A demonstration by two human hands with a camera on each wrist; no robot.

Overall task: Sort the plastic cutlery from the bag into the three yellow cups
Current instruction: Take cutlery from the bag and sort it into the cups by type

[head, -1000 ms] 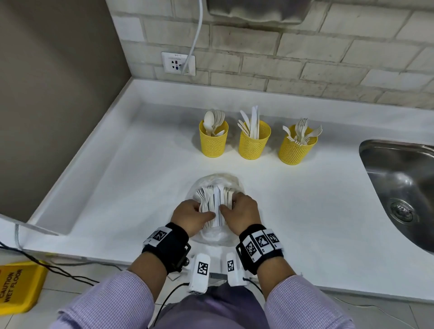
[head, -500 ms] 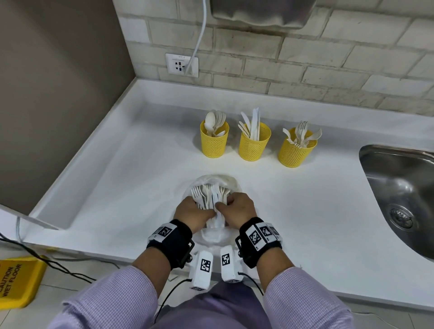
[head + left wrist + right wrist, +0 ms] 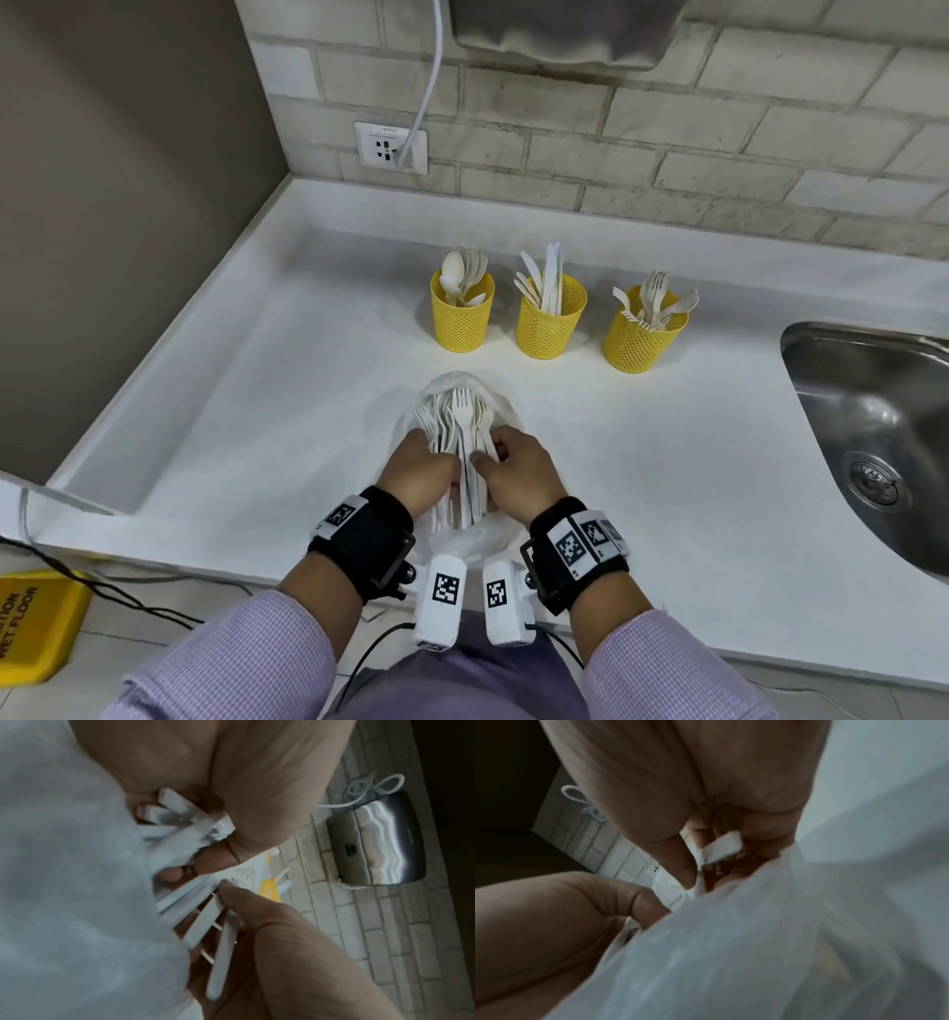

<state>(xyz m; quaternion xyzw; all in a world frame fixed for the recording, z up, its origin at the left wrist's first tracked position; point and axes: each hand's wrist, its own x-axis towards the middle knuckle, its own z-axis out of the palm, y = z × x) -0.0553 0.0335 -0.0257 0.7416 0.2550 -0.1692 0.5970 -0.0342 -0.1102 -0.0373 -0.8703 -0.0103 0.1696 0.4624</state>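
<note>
Both hands work at the bag (image 3: pixel 464 539) lying on the white surface (image 3: pixel 667 462) near its front edge: the left hand (image 3: pixel 418 475) is curled round a fanned bundle of plastic cutlery (image 3: pixel 459 431), and the right hand (image 3: pixel 516 475) pinches individual handles from it. The three yellow cups (image 3: pixel 548 321) stand well behind, already part-filled with spoons, knives and forks. Judged light, stiff and smooth, the pieces may slip or snag at the tines; take them by the handle ends, as the film bag is limp.

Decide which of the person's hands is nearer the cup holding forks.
Right. The right hand lies diagonally below the fork cup; the left hand sits farther left, across the cutlery bundle.
</note>
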